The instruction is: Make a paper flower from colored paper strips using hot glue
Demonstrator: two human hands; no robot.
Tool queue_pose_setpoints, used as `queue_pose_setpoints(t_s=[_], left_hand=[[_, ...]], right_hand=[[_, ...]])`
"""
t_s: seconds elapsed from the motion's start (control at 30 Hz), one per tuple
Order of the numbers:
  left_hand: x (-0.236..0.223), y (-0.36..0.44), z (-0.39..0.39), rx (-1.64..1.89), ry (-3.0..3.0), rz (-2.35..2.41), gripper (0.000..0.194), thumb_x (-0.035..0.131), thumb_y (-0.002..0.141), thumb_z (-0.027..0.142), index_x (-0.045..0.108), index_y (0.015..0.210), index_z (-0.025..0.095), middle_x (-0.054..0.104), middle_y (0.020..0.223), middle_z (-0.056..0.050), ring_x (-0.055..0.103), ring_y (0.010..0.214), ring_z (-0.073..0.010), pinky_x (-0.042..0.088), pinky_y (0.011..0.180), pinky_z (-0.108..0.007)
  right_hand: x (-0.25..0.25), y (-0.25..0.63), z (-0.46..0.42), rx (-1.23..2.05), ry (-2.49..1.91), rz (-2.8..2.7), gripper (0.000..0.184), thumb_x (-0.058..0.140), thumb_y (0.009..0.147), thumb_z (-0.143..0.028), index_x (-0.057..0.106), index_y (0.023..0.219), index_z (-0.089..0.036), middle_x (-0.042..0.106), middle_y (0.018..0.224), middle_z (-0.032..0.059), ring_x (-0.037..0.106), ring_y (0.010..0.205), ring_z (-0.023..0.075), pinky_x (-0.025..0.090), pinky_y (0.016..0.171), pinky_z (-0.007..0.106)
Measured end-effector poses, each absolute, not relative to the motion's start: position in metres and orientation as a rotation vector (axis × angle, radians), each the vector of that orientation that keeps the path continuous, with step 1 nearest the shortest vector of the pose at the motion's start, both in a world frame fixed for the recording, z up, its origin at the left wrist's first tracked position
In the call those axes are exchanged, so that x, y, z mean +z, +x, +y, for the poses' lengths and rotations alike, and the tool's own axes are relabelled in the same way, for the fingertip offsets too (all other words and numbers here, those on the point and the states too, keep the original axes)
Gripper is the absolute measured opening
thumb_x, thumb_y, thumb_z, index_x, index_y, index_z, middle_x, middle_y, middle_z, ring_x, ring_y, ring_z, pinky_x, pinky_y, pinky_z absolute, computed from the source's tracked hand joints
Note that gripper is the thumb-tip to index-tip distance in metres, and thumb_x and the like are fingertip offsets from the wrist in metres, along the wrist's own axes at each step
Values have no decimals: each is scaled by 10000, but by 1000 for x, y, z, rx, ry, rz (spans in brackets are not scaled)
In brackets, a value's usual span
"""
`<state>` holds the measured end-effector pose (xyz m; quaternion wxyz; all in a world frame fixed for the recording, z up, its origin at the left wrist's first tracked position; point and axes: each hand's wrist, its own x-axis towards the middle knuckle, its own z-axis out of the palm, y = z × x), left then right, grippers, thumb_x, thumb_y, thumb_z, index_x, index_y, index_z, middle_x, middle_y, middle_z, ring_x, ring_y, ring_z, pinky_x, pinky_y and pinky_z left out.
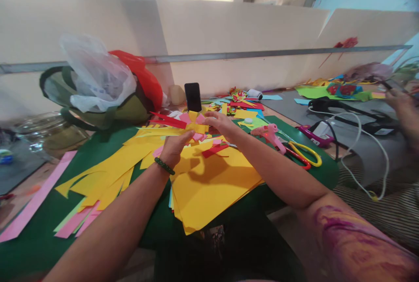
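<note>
Above the far edge of the stack of yellow sheets [212, 190], a paper flower [197, 128] is held up, built of flat, matte pink and yellow strips that cross and stick out around its middle like blunt petals. The left hand [173, 149] is closed on its lower side, thumb laid along the paper and the other fingers mostly hidden; a bracelet [164, 166] of glossy, round dark-green beads circles that wrist. The right hand [224, 125] has its fingers curled at the flower's right edge, touching it; how tightly they pinch, I cannot tell. A stiff, narrow red strip [168, 120] juts out at the flower's left.

Left of the stack, long yellow strips [108, 166] overlap in a loose fan, some with curved cut edges, and farther left lies a straight pink strip [39, 194]. Right of the stack are a smooth pink glue gun [270, 135] with a small red light and scissors with looped yellow and red handles [306, 155]. Beyond the stack a flat black phone [193, 97] stands upright. Beyond and to the left, a crinkled, translucent plastic bag [101, 77] bulges from an olive bag [131, 109]. Smooth dark-green board lies under the stack.
</note>
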<state>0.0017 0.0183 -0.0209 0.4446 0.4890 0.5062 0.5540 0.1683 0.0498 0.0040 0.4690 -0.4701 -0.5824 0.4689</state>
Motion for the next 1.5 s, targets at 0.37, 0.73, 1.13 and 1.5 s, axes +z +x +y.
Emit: queue_pose_setpoints(t_s=[0.37, 0.73, 1.13, 1.5], left_hand=[[-23, 3, 21, 1424, 1087, 1275, 330, 847, 440, 402, 664, 555, 153, 588, 540, 1, 525, 556, -145, 416, 510, -275], [-18, 5, 17, 1454, 1165, 1270, 321, 831, 454, 407, 661, 556, 154, 619, 601, -18, 524, 614, -149, 412, 550, -279], [-15, 7, 16, 1497, 1091, 1221, 303, 852, 429, 364, 645, 510, 159, 575, 526, 8, 519, 550, -141, 440, 506, -275], [-23, 5, 21, 1498, 1154, 1226, 343, 841, 447, 430, 689, 585, 156, 636, 615, -17, 543, 622, -156, 412, 533, -272]], right_hand=[[2, 174, 42, 483, -1163, -1615, 217, 685, 723, -354, 534, 795, -217, 572, 646, -45, 539, 616, 131, 402, 613, 267], [-6, 165, 39, 540, -1143, -1714, 151, 650, 763, -277, 515, 794, -218, 612, 636, -42, 610, 636, 142, 401, 588, 246], [3, 176, 51, 670, -1019, -1492, 194, 619, 746, -368, 503, 755, -214, 577, 724, -24, 542, 661, 124, 424, 617, 254], [-4, 167, 35, 458, -1166, -1732, 212, 642, 794, -333, 467, 739, -227, 575, 647, -37, 561, 618, 137, 367, 585, 251]])
